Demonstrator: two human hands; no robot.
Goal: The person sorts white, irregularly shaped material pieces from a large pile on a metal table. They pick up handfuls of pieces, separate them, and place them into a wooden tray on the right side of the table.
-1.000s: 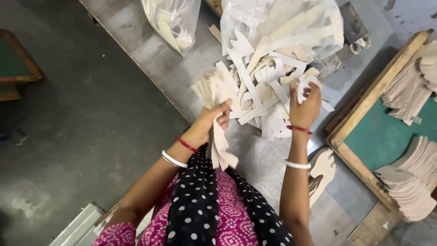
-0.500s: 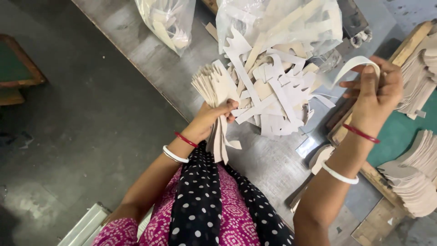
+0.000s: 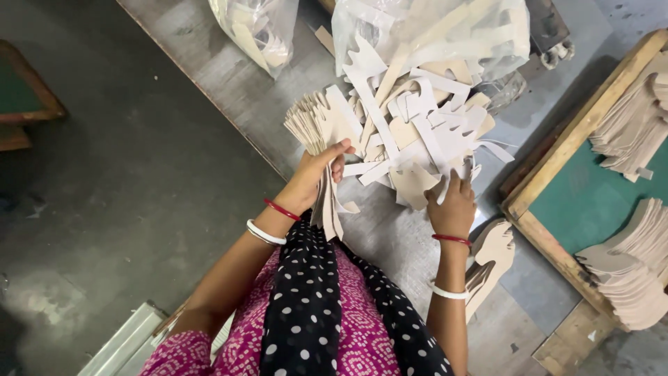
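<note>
The left hand (image 3: 314,177) is gripping a fanned stack of beige cut-outs (image 3: 321,132), fingers curled around its middle, holding it upright at the edge of the grey table (image 3: 390,240); the right hand (image 3: 454,205) is lying on the near edge of a loose pile of pale cut-outs (image 3: 417,139), fingers bent onto one piece, though whether they are pinching it cannot be told. The pile is spilling from a clear plastic bag (image 3: 445,35) behind it; a second bag (image 3: 254,28) is lying further left, and more stacked pieces (image 3: 630,268) are resting on a green board with a wooden frame (image 3: 577,202) to the right.
</note>
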